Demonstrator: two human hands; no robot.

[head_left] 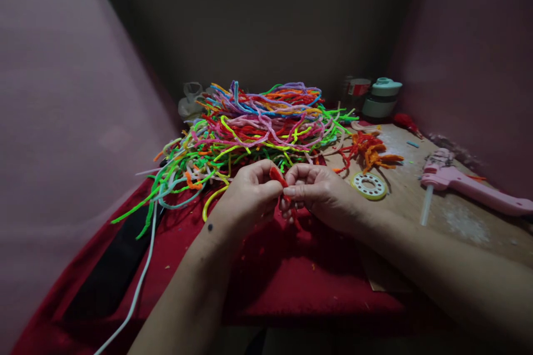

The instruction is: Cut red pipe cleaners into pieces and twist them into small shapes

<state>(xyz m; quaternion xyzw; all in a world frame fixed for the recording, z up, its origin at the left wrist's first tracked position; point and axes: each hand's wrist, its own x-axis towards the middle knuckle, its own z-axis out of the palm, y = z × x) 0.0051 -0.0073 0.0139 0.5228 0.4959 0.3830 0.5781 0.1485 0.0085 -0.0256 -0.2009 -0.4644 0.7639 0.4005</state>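
Close together over the red cloth, my left hand (258, 188) and my right hand (316, 191) both pinch a red pipe cleaner (278, 177). Its upper part shows between the two thumbs, and a thin red end hangs below the fingers. How it is bent inside my grip is hidden. Just behind my hands lies a big heap of pipe cleaners (266, 127) in many colours. Right of them, a bundle of orange and red pipe cleaners (370, 150) rests on a board.
A pink glue gun (470, 183) with a clear glue stick lies on the brown board (403, 205). Nearby is a yellow-rimmed tape roll (369, 185). A lidded jar (382, 98) stands at the back. On the left lie a black phone-like slab (108, 272) and a white cable (145, 272).
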